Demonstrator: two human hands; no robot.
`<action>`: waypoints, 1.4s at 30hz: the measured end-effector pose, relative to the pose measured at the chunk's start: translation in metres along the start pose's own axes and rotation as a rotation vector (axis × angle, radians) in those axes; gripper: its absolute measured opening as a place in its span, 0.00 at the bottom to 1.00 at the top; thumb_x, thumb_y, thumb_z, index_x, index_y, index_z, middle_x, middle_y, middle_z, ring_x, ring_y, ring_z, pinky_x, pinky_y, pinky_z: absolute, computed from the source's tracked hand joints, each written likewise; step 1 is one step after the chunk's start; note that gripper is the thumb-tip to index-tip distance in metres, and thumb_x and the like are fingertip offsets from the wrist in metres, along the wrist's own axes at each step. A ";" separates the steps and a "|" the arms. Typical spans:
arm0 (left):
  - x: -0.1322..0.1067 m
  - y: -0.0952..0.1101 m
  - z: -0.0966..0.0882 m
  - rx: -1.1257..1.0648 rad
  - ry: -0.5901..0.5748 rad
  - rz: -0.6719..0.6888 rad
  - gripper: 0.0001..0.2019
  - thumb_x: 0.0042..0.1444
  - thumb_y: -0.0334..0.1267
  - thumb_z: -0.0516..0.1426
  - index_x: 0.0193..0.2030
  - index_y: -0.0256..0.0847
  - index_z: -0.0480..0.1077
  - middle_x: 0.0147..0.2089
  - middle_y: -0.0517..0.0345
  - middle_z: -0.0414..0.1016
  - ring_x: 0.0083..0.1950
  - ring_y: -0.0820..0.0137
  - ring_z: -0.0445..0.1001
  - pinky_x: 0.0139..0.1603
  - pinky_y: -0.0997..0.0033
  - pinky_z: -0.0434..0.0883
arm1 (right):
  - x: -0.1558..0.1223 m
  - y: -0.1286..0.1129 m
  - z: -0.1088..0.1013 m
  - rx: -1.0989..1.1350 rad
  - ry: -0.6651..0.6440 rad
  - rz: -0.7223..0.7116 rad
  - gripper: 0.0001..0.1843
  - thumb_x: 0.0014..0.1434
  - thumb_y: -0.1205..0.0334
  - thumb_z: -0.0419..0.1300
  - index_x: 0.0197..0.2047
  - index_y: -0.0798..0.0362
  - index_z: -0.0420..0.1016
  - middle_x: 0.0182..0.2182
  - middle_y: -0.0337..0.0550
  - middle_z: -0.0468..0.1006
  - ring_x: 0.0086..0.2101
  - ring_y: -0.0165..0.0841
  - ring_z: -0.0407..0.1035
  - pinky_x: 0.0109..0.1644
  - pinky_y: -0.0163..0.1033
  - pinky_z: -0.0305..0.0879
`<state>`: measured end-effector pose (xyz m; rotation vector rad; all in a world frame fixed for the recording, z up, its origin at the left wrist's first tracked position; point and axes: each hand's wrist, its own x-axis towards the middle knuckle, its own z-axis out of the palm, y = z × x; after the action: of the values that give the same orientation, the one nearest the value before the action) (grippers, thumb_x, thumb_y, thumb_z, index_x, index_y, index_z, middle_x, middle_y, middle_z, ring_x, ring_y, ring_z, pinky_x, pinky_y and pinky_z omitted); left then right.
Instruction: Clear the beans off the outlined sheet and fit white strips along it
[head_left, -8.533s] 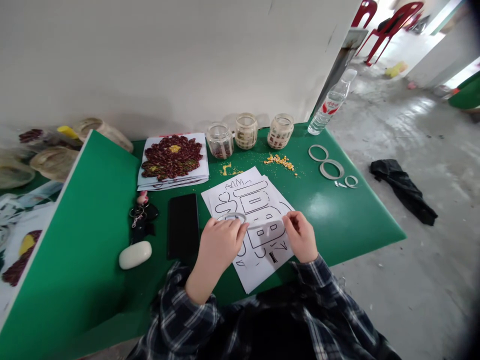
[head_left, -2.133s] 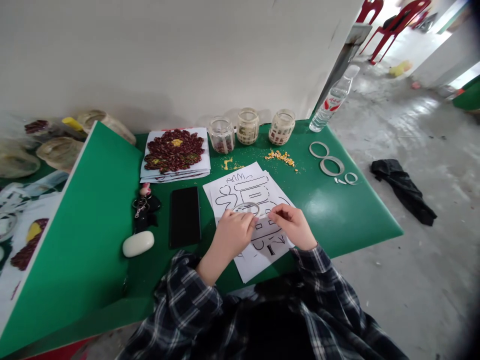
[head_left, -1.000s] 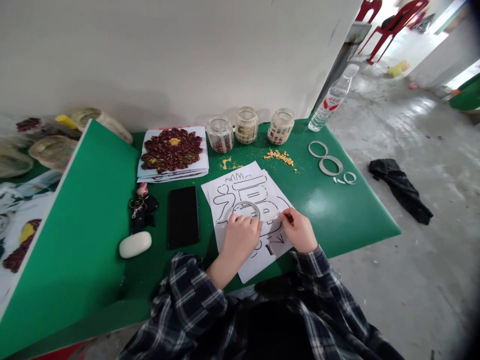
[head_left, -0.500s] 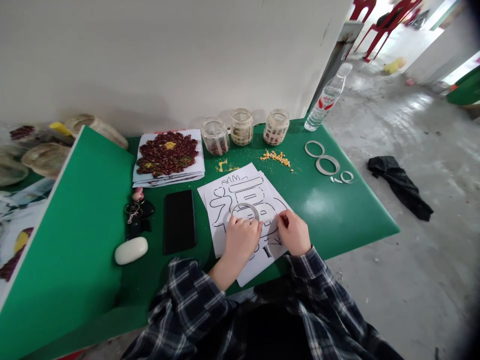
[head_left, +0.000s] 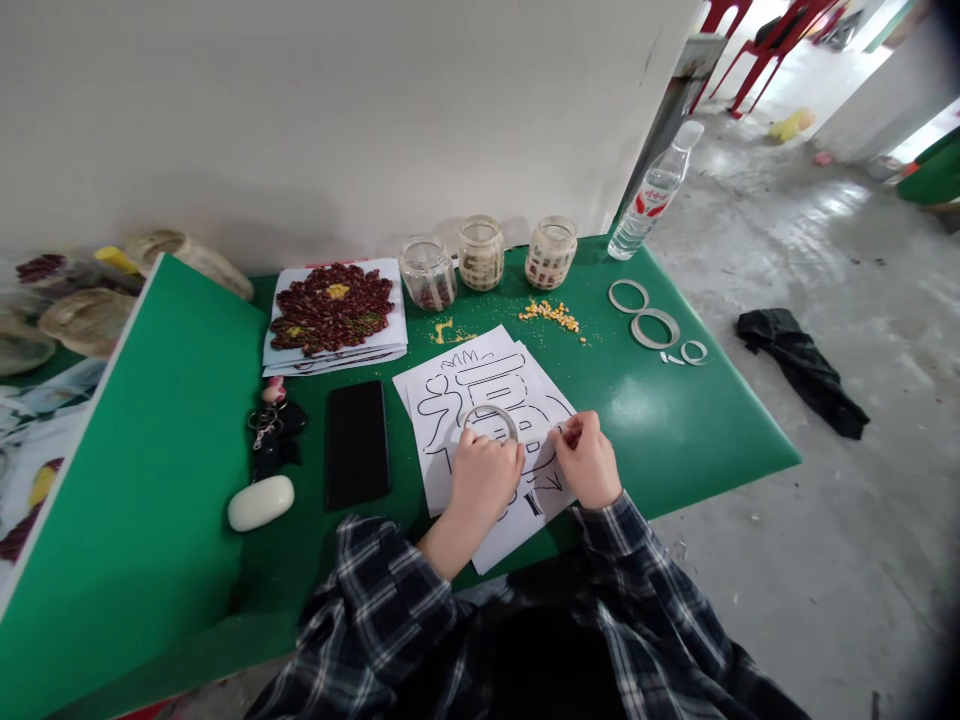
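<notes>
A white sheet with a black outline drawing (head_left: pixel 480 385) lies on the green table (head_left: pixel 675 430) in front of me. My left hand (head_left: pixel 480 480) is closed on a roll of tape (head_left: pixel 489 418) and presses it onto the sheet. My right hand (head_left: pixel 586 462) pinches the free end of the tape strip, which runs from the roll across the drawing. Both sleeves are dark plaid.
Three glass jars (head_left: pixel 480 255) of beans and grain stand at the back, by a bean-covered flower picture (head_left: pixel 334 310) and spilled corn kernels (head_left: pixel 553 316). A black phone (head_left: pixel 358 445), keys (head_left: pixel 270 435) and a white case (head_left: pixel 261 502) lie left. Tape rings (head_left: pixel 654 328) and a water bottle (head_left: pixel 649 195) are at the right.
Over the frames both hands moved up the sheet with the tape roll, from its lower part to its middle. In the last half second they hardly shifted; the camera tilted slightly.
</notes>
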<state>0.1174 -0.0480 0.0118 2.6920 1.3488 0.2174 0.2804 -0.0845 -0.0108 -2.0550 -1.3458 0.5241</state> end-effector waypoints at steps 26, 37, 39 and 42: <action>-0.001 0.001 -0.002 -0.050 0.053 0.072 0.20 0.66 0.42 0.45 0.29 0.40 0.71 0.23 0.56 0.74 0.28 0.66 0.71 0.41 0.60 0.59 | 0.009 -0.003 -0.004 0.025 -0.161 0.008 0.07 0.54 0.57 0.60 0.32 0.50 0.77 0.31 0.39 0.75 0.29 0.30 0.68 0.35 0.36 0.62; -0.001 0.011 0.001 -0.100 0.131 0.241 0.19 0.66 0.38 0.47 0.25 0.39 0.68 0.21 0.57 0.71 0.26 0.68 0.70 0.36 0.62 0.56 | 0.018 -0.013 -0.008 -0.019 -0.242 0.145 0.06 0.52 0.59 0.60 0.26 0.51 0.73 0.24 0.37 0.76 0.26 0.30 0.67 0.30 0.34 0.57; -0.002 0.016 -0.007 -0.197 0.159 0.249 0.19 0.65 0.38 0.47 0.23 0.40 0.65 0.20 0.60 0.69 0.25 0.70 0.68 0.36 0.63 0.57 | 0.019 -0.014 -0.008 -0.027 -0.261 0.149 0.06 0.52 0.58 0.61 0.27 0.50 0.73 0.25 0.37 0.77 0.26 0.30 0.67 0.29 0.34 0.56; -0.005 0.017 -0.017 -0.281 0.220 0.226 0.19 0.65 0.38 0.48 0.22 0.41 0.62 0.18 0.63 0.66 0.24 0.72 0.66 0.36 0.64 0.56 | 0.019 -0.013 -0.008 -0.027 -0.274 0.141 0.06 0.51 0.58 0.61 0.28 0.50 0.74 0.25 0.38 0.77 0.26 0.30 0.67 0.28 0.33 0.56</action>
<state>0.1243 -0.0611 0.0310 2.6300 0.9689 0.6882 0.2843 -0.0654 0.0044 -2.1705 -1.3706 0.8803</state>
